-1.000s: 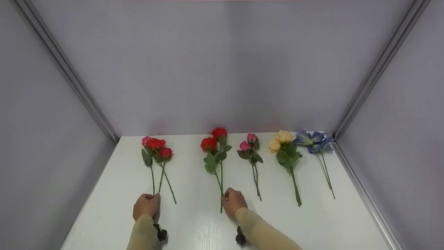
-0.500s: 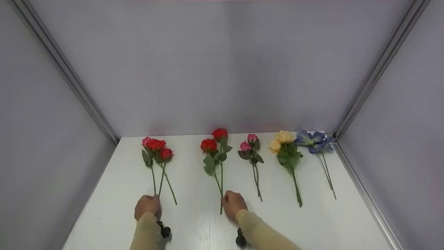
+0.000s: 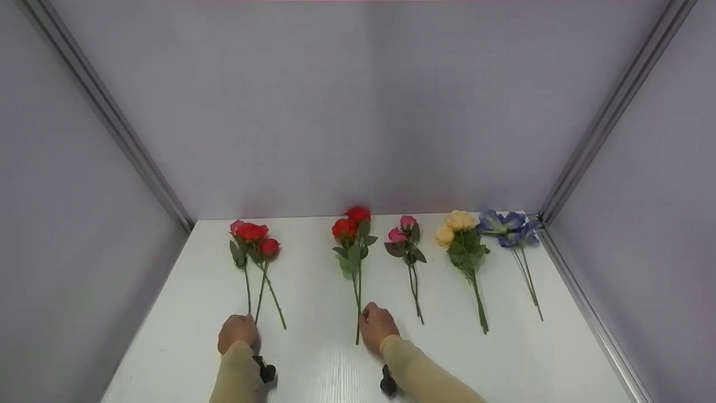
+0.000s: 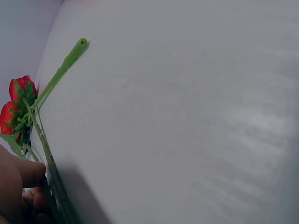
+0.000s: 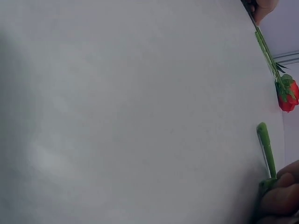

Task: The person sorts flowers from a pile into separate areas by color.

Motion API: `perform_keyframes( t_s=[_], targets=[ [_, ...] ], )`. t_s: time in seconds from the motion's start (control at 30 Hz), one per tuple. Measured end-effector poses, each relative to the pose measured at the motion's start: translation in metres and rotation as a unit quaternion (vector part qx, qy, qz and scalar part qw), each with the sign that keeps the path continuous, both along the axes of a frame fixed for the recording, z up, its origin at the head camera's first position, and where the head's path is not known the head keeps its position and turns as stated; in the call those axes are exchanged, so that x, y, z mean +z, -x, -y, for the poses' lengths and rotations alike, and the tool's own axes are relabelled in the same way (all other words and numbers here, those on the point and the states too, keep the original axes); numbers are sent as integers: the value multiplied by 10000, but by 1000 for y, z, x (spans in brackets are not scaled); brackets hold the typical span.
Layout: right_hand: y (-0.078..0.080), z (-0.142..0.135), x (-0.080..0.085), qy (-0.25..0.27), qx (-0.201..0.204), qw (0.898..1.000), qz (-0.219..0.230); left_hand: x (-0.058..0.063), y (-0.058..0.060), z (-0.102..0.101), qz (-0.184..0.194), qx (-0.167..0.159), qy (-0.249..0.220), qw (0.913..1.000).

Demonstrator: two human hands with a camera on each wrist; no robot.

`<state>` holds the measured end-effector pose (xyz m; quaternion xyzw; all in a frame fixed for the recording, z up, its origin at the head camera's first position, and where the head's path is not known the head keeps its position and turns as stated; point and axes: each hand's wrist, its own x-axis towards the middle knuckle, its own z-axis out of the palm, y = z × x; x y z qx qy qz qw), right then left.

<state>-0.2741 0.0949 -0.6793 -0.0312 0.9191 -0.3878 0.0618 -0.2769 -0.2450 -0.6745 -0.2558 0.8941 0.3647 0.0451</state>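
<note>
In the head view my left hand (image 3: pixel 238 333) pinches a stem low down in the leftmost group of red and pink roses (image 3: pixel 251 232). The left wrist view shows thumb and fingers at a slim green stem beside a thicker stem (image 4: pixel 53 170). Another cut stem end (image 4: pixel 82 43) points away from the hand. My right hand (image 3: pixel 378 324) pinches the lower stem of a red rose (image 3: pixel 344 229) in the middle pair, whose second bloom is a red rose (image 3: pixel 358 214) behind it. A stem end (image 5: pixel 263 133) sticks out past the right fingers in the right wrist view.
Right of the middle pair lie pink roses (image 3: pixel 398 235), yellow flowers (image 3: pixel 458 221) with green leaves, and blue flowers (image 3: pixel 508 226) in the far right corner. Grey walls (image 3: pixel 358 112) enclose the white table (image 3: pixel 313 369) at the back and both sides.
The middle red roses have swung slightly right, their stems closer together and their leaves turned. My left hand has shifted a little to the right; the other flowers lie nearly as before.
</note>
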Motion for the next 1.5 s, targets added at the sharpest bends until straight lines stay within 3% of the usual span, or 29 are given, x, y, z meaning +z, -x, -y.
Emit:
perform_keyframes(
  t_s=[0.27, 0.73, 0.93, 1.13, 1.5],
  targets=[
    [-4, 0, -2, -5, 93, 10000, -26, 11, -7, 4, -89, -116, -87, 9999],
    [-3, -2, -6, 300, 80, 9994, -151, 27, -13, 27, -387, -31, -993, 9943],
    [-2, -8, -6, 635, 25, 9980, 39, 37, -9, 27, -853, 210, -942, 9917],
    [-5, -15, -8, 926, 96, 9956, 124, 50, -7, 23, -1328, 570, -1112, 9832],
    [-6, -21, -8, 1233, 108, 9922, 143, 89, -1, 4, -2307, 966, -1106, 9619]
  ],
)
